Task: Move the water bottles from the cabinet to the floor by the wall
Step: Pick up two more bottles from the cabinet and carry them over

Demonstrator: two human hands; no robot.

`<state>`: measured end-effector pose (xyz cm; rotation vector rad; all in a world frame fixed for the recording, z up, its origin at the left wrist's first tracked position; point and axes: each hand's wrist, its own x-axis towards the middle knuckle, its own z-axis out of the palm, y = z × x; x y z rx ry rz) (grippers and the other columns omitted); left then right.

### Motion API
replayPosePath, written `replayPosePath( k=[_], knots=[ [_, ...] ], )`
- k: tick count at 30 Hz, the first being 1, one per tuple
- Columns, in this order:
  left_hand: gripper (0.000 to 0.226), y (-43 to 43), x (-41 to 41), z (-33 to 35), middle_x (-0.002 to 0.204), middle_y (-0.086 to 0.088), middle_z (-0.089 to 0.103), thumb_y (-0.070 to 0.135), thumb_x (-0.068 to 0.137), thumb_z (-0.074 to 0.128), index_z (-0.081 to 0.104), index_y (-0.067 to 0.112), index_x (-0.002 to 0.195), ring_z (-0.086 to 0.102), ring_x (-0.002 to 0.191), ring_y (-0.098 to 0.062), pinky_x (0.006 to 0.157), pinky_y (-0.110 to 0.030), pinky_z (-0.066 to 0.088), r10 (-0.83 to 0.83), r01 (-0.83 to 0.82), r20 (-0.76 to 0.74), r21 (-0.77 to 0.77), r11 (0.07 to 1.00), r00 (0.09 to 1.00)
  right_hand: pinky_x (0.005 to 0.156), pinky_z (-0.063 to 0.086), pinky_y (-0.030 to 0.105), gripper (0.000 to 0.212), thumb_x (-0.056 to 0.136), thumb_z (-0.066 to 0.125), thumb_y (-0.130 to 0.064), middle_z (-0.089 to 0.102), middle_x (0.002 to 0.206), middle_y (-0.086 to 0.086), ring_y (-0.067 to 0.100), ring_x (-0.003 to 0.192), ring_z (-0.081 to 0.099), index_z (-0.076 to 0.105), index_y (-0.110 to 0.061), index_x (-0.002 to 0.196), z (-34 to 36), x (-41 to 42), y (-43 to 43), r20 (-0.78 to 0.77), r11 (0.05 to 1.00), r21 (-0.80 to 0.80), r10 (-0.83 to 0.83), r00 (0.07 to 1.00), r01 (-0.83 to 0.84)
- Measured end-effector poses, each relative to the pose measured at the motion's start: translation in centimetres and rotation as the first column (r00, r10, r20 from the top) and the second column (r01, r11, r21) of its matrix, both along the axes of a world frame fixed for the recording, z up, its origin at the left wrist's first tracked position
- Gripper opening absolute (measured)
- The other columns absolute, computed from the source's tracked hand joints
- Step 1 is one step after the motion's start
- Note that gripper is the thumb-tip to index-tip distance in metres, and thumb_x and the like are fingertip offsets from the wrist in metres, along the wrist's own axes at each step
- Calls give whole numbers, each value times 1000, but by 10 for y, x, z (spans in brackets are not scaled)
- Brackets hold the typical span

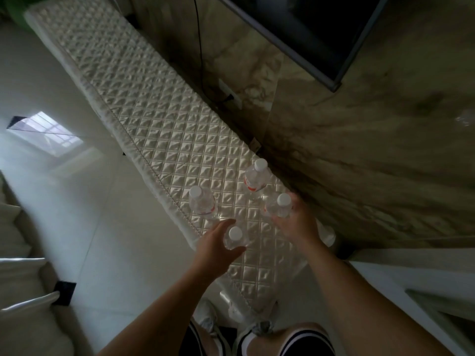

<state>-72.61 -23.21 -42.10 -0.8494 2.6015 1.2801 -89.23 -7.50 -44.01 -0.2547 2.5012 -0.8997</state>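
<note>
Several clear water bottles with white caps stand on the near end of a long low cabinet (144,119) covered in quilted cream cloth. My left hand (216,250) curls around the nearest bottle (235,236), fingers on its far side and thumb on its near side. My right hand (295,224), slightly blurred, wraps the bottle (280,205) closest to the wall. Two more bottles stand free, one at the cabinet's front edge (201,202) and one with a red label farther back (257,176).
A marble-patterned wall (372,150) runs along the cabinet's right side, with a TV (308,34), a cable and a socket (228,92). Glossy white floor (90,201) lies to the left, with a white sofa (20,278). A white ledge (411,278) sits at lower right.
</note>
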Motion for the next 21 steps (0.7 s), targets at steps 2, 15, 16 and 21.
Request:
replayPosePath(
  k=[2,15,16,21],
  knots=[
    [74,-1,2,9,135,6,56,41,69,82,48,31,134,57,112,-11,94,-36,53,12,-12,-27,-4,1000,1000,86,55,40,72,63,74,-67,63,114,-15,9,102,61,49,-36,123,13,6,4,1,1000,-5,-12,1000,12],
    [74,-19,24,140,140,5,52,41,71,80,46,28,136,54,121,-10,100,-36,49,-67,46,-247,-89,995,967,82,52,34,50,63,79,-57,63,103,-18,5,96,61,47,-52,102,162,50,23,-10,983,-161,-88,996,85],
    [74,-21,26,153,139,5,53,41,71,80,47,28,136,54,121,-10,100,-36,49,-74,49,-268,-100,994,960,83,53,36,53,63,78,-58,62,105,-18,4,97,61,47,-53,105,176,53,23,-15,981,-176,-83,996,79],
    [72,-29,41,214,136,7,55,46,70,77,47,29,134,53,121,-10,98,-41,50,-77,38,-352,-117,992,933,84,51,32,59,64,78,-52,60,112,-17,5,102,59,47,-47,114,244,71,16,1,971,-231,-68,998,66]
  ],
)
